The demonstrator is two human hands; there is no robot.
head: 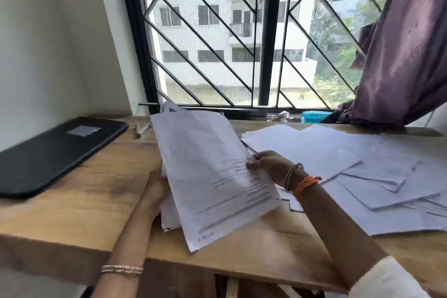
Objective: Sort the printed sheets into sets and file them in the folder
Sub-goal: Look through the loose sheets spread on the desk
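From the head view I see my left hand (pixel 154 191) low in the centre of the frame, its palm behind a stack (pixel 210 176) of printed sheets that stands tilted on the desk (pixel 79 191); its fingers are hidden by the paper, so I cannot tell how they lie, though I judge it is propping the stack. My right hand (pixel 271 167) is just right of centre, thumb and fingers pinching the right edge of the front sheet. To the right, more sheets (pixel 362 176) lie spread flat in overlapping piles, reaching the right edge of the frame. At the left of the frame a dark flat case (pixel 55 152) lies closed on the desk; it may be the folder, but I cannot be sure. A small stapler (pixel 141 128) sits near the window (pixel 242 31), just behind the stack. I judge the sorting step is in hand: one sheet being picked off the stack for a pile, with no filing begun. Next I would need to read the blurred heading on that front sheet, peel it free without dragging the one behind, and lay it on the matching pile at right.
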